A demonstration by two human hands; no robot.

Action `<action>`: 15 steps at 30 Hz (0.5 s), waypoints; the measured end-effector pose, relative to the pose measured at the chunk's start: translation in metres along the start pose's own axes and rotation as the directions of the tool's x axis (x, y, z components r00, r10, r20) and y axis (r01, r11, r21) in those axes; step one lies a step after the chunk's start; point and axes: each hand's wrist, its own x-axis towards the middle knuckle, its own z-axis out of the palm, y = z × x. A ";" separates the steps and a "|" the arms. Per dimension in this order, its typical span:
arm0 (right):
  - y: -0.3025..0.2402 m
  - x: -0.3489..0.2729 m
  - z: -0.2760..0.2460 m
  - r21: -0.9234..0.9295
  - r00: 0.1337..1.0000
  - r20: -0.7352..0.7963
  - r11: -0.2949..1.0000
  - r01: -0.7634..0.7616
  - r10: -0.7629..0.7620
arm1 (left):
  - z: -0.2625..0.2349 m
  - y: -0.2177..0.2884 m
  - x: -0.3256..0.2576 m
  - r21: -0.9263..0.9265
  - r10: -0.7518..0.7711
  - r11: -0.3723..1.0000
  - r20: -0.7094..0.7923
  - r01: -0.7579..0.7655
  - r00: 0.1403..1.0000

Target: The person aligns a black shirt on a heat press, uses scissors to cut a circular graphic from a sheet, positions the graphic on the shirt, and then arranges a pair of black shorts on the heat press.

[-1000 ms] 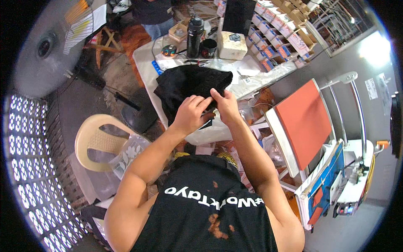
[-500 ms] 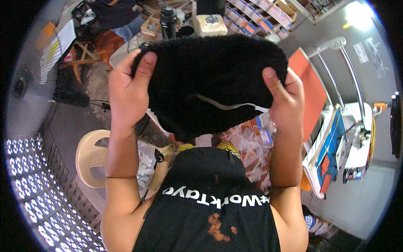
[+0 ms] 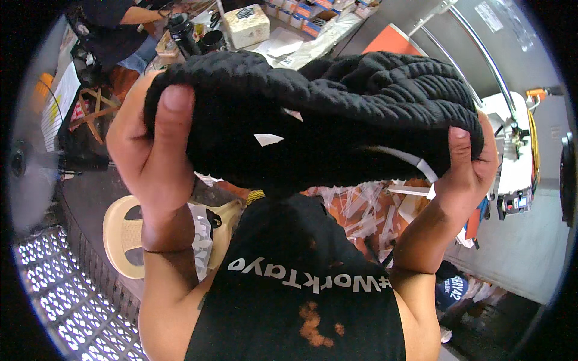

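A black cloth garment [image 3: 325, 144] with a ruched, gathered upper edge is held up in front of me, stretched sideways between my hands. My left hand [image 3: 159, 153] grips its left end, thumb on the near side and fingers hidden behind the cloth. At the right end my right hand [image 3: 466, 165] clasps it the same way. Small pale patches show at the middle of the dark cloth. A thin white strip [image 3: 415, 159] curves along the cloth towards my right hand.
Beyond the cloth a worktable carries a black bottle [image 3: 182, 35], a whitish block [image 3: 247, 26] and several small boxes [image 3: 307, 17]. Another person's arm [image 3: 141, 15] is at the far left. A beige plastic chair [image 3: 120, 237] stands left; paper scraps [image 3: 355, 210] litter the floor. A white machine [image 3: 512, 150] is right.
The garment has tipped and widened, so its gathered edge now shows. My hands have moved farther apart, and the view has shifted to the right.
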 end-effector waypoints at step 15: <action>0.032 -0.030 -0.142 0.169 0.965 0.018 0.950 -0.262 0.263 | 0.147 0.050 -0.018 0.140 0.075 0.984 0.244 -0.112 0.967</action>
